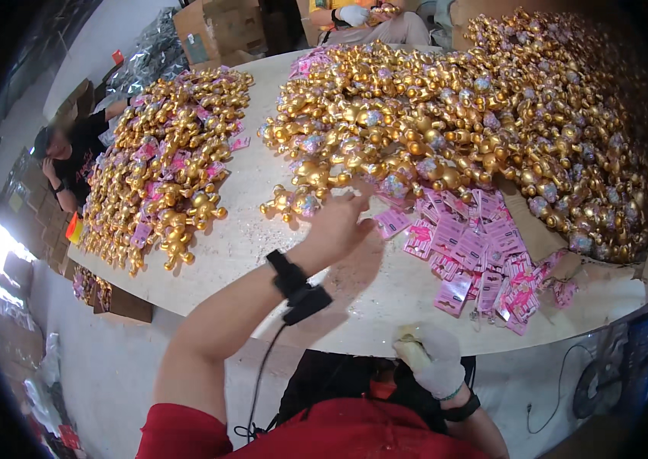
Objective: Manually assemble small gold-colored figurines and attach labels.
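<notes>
My bare left hand point(339, 228) reaches over the table to the near edge of a large heap of shiny gold bear-shaped figures point(385, 115). Its fingers are bent, with the thumb apart, and I see nothing held between them. Just left of the fingertips lies a gold bear figure point(285, 201) with a glittery, see-through belly. A pink printed card point(391, 222) is beside the thumb. My right hand point(432, 361), in a white glove, is curled at the table's near edge. Something yellowish shows at its fingers; I cannot tell whether it is an object or stained glove.
Loose pink cards point(484, 252) are piled on the right, by a cardboard flap point(530, 222). Another heap of gold figures point(163, 168) covers the left side. One person point(79, 157) sits at the far left, another point(370, 17) across the table. A cardboard box point(125, 304) stands below.
</notes>
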Demonstrator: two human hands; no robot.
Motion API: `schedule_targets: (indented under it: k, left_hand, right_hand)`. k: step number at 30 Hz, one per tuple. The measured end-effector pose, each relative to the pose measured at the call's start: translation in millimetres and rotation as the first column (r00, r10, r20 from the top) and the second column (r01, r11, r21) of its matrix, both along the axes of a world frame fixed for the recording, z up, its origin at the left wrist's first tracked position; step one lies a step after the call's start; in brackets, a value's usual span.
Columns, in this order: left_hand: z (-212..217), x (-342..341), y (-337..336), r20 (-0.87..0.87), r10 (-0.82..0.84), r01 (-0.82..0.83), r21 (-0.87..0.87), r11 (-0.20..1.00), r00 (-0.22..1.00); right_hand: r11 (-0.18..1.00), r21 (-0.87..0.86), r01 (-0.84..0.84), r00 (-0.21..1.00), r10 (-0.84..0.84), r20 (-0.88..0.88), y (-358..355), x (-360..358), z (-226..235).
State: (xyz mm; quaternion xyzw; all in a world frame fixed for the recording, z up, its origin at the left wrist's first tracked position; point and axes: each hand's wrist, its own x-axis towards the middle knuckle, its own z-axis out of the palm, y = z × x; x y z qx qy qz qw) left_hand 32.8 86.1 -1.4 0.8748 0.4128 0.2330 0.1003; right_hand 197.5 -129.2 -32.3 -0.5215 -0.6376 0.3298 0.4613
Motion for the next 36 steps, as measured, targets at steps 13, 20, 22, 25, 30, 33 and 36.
schedule_targets:
  k: [13, 20, 22, 25, 30, 33, 36]
  left_hand:
    - [-17, -4, 6, 0.468, 0.206, 0.128, -0.587, 0.799, 0.859]
    - [11, -19, -91, 0.542, 0.574, 0.475, -0.834, 0.280, 0.613]
    - [3, -20, -119, 0.508, 0.598, 0.493, -0.845, 0.207, 0.620]
    - [6, -23, -151, 0.423, 0.564, 0.473, -0.879, 0.063, 0.710]
    - [0, -30, -173, 0.532, 0.582, 0.575, -0.807, 0.132, 0.614]
    - [-8, -35, -173, 0.581, 0.634, 0.663, -0.735, 0.139, 0.511]
    - [0, -33, -172, 0.584, 0.689, 0.723, -0.679, 0.124, 0.430]
  right_hand:
    - [0.996, -0.081, -0.023, 0.998, 0.018, -0.063, -1, 2, 6]
    - [0.939, -0.322, -0.123, 0.858, -0.063, -0.509, 3, 1, 14]
    - [0.898, -0.416, -0.145, 0.830, -0.119, -0.545, 7, -8, 29]
    - [0.901, -0.415, -0.123, 0.914, -0.060, -0.401, 8, -26, 44]
    - [0.916, -0.402, -0.007, 0.996, -0.030, -0.085, -1, -25, 29]
    - [0.867, -0.490, -0.088, 0.994, 0.042, -0.104, -5, -28, 46]
    - [0.834, -0.545, -0.090, 0.994, 0.038, -0.107, -10, -29, 53]
